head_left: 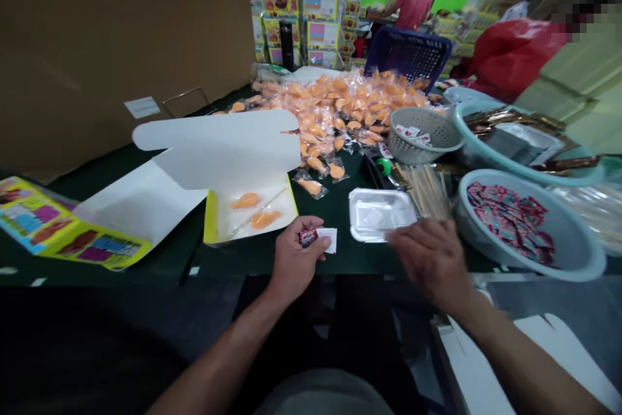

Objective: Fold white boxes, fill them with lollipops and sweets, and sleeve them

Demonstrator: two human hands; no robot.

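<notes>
My left hand (297, 258) is closed around two small packets, a white sachet (328, 240) and a dark red sachet (307, 236). Motion smears my right hand (432, 263), at the right edge of a silver foil tray (381, 214); whether it touches the tray or holds anything cannot be made out. To the left lies an open yellow-and-white box (210, 224). Inside it are two orange spoon-shaped pieces (265, 219), one apparently in clear wrap, and a thin stick. The box's white lid (223, 149) stands folded up behind.
Wrapped orange pieces (350, 101) pile up at the back, before a purple basket (408, 56). On the right are a grey basket (422, 136), wooden sticks (427, 191), a blue basin (529, 221) of red sachets and another basin (527, 143). A large carton (121, 26) blocks the left.
</notes>
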